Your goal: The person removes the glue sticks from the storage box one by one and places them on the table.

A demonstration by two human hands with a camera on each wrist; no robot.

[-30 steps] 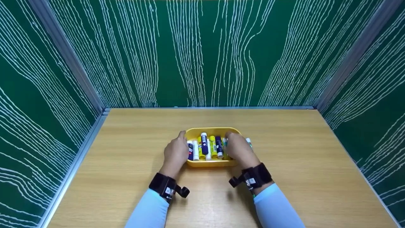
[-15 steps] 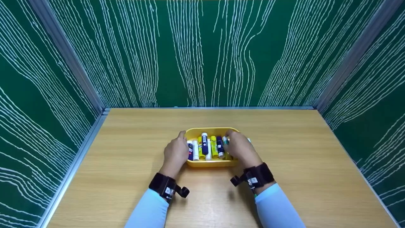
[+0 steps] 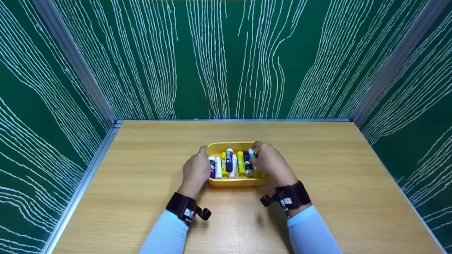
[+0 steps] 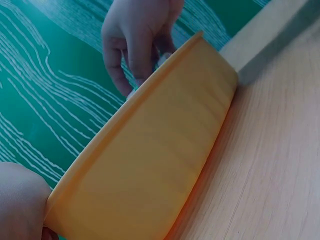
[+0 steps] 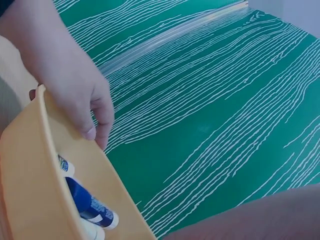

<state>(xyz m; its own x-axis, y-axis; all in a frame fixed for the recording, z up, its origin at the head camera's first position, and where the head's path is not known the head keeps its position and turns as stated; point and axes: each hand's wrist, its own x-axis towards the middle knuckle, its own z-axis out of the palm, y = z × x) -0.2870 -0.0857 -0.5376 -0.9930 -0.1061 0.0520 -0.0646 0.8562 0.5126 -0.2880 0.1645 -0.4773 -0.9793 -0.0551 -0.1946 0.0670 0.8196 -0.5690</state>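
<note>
A yellow plastic bin (image 3: 235, 182) sits on the table, holding several glue sticks laid side by side. Its left rim is gripped by my left hand (image 3: 196, 171), thumb inside the wall in the right wrist view. My right hand (image 3: 271, 163) is over the bin's right end, pinching a teal glue stick (image 3: 251, 153) with a white end; most of it is hidden behind the fingers. Beside it lie a dark blue glue stick (image 3: 248, 162) and a yellow one (image 3: 241, 163). Another dark blue glue stick (image 3: 229, 159) rests on top of the row.
A white glue stick (image 3: 218, 167) lies near the bin's left end. The wooden table (image 3: 159, 141) is bordered by green panels (image 3: 190, 60) with white wavy lines, joined by grey metal posts.
My right hand has shifted a little right, and more of the teal glue stick shows, tilted. The glue sticks beside it have slid slightly right. The left hand stays on the rim.
</note>
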